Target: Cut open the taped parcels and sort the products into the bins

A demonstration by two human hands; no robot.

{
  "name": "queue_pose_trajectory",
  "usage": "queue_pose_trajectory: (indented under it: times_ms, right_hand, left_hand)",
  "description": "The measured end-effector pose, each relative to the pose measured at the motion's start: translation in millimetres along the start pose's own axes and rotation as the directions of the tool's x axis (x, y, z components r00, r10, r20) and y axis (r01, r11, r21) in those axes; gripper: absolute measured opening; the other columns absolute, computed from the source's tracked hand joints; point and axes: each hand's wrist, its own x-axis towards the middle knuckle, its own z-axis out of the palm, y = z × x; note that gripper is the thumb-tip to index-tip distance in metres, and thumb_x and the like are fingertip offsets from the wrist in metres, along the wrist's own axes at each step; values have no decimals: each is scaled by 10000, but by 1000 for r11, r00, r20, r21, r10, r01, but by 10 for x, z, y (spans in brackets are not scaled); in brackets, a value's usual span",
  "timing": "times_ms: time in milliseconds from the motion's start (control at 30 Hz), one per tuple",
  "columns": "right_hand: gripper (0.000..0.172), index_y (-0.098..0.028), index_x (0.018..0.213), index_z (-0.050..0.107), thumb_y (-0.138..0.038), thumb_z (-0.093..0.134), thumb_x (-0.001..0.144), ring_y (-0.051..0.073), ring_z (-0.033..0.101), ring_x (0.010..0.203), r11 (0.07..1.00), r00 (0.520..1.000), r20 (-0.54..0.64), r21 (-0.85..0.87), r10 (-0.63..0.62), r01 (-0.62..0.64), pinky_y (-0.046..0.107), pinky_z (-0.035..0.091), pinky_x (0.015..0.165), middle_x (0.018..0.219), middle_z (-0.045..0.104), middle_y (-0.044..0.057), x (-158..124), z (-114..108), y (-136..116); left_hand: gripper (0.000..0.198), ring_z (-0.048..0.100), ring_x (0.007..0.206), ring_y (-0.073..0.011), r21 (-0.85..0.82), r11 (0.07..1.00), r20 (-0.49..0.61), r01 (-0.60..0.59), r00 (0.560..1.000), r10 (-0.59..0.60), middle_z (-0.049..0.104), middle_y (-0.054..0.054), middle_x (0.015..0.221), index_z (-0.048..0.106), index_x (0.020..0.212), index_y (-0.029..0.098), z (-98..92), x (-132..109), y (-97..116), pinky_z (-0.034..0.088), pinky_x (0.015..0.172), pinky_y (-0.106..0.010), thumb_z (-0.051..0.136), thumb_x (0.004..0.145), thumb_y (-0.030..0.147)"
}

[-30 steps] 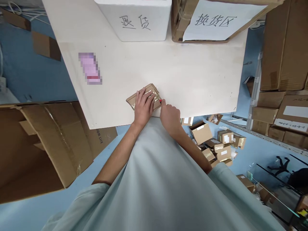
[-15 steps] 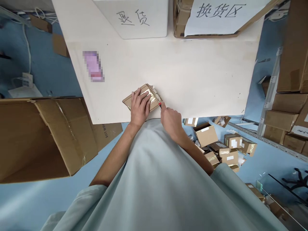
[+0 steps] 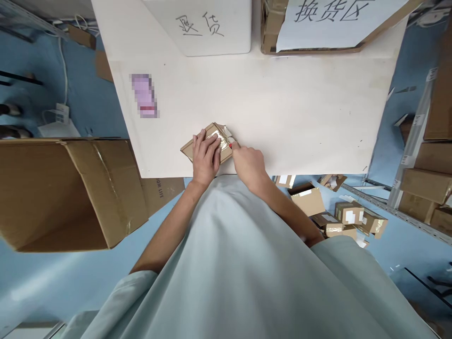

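Note:
A small cardboard box [image 3: 188, 148] with shiny tape lies on the white table [image 3: 282, 103], close to its front edge. My left hand [image 3: 205, 157] rests on top of the box with its fingers spread, pressing it against the table. Wrapped round a small red tool [image 3: 230, 146], my right hand [image 3: 249, 164] is at the right edge of the box. Most of the tool is hidden by the fingers and its tip meets the box's taped edge.
At the table's back stand a white bin [image 3: 215, 40] and a cardboard box with a paper sign [image 3: 318, 28]. A blurred purple item [image 3: 144, 96] lies left. A large open carton [image 3: 102, 188] is at the left; several boxes [image 3: 307, 200] lie on the floor at right.
My right hand has moved slightly up and left along the box's edge with the red tool. My left hand stays on the box. The whole view has shifted a little.

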Motion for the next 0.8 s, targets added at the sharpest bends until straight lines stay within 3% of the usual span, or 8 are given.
queue_pose_trajectory:
  times_ms: [100, 200, 300, 400, 533, 633, 800]
  right_hand:
    - [365, -123, 1420, 738, -163, 463, 1183, 303, 817, 1227, 999, 999, -17, 14, -34, 34, 359, 614, 1031, 1248, 843, 223, 188, -46, -64]
    - [342, -143, 1398, 749, -201, 485, 1188, 306, 813, 1240, 999, 999, -34, 45, 14, -13, 356, 615, 1029, 1269, 838, 218, 300, 6, -66]
    - [395, -121, 1497, 674, -173, 430, 1191, 301, 819, 1213, 988, 992, -33, 100, 121, -117, 362, 615, 1000, 1286, 838, 214, 208, 137, 2]
    - [451, -131, 1597, 593, -254, 370, 1225, 313, 830, 1125, 970, 983, -25, 172, 180, -173, 378, 609, 964, 1226, 860, 182, -13, 302, 122]
    - [511, -189, 1649, 566, -363, 320, 1236, 316, 814, 1072, 927, 944, -149, 286, 293, -242, 372, 594, 957, 1208, 864, 143, -102, 558, 421]
    - [529, -163, 1669, 543, -323, 323, 1215, 316, 797, 1098, 866, 876, -189, 343, 444, -365, 384, 592, 982, 1279, 834, 177, 139, 775, 766]
    - [656, -25, 1786, 357, -214, 406, 1159, 323, 756, 1231, 830, 820, -217, 332, 530, -449, 418, 592, 1052, 1494, 675, 319, 626, 1020, 1266]
  left_hand:
    - [512, 354, 1778, -279, -22, 1000, -22, 6, 1000, -7, 730, -114, 1562, 687, 1488, 276, -6, 1, 2, 141, 1487, -702, 329, 1244, 549]
    - [471, 351, 1781, -287, -55, 998, -31, 29, 999, -31, 736, -125, 1557, 703, 1488, 312, -24, 35, -7, 145, 1488, -703, 374, 1226, 526]
    - [476, 390, 1762, -324, -51, 999, -43, 18, 999, -21, 745, -155, 1533, 714, 1467, 265, -38, 57, -21, 197, 1469, -718, 400, 1219, 522]
    - [455, 420, 1747, -326, -50, 999, -52, -17, 999, 14, 748, -166, 1528, 719, 1453, 250, -46, 8, -50, 233, 1463, -698, 419, 1219, 500]
    - [455, 424, 1745, -323, -35, 999, -47, -25, 999, 23, 753, -170, 1513, 721, 1458, 249, -86, -159, -135, 250, 1460, -696, 421, 1220, 494]
    - [448, 406, 1755, -308, -39, 999, -38, -33, 999, 32, 758, -166, 1509, 728, 1460, 264, -150, -285, -221, 259, 1461, -692, 417, 1221, 480]
    - [482, 472, 1717, -346, -17, 999, -6, -27, 1000, 27, 765, -203, 1510, 729, 1486, 205, -279, -409, -328, 311, 1437, -723, 426, 1214, 464]
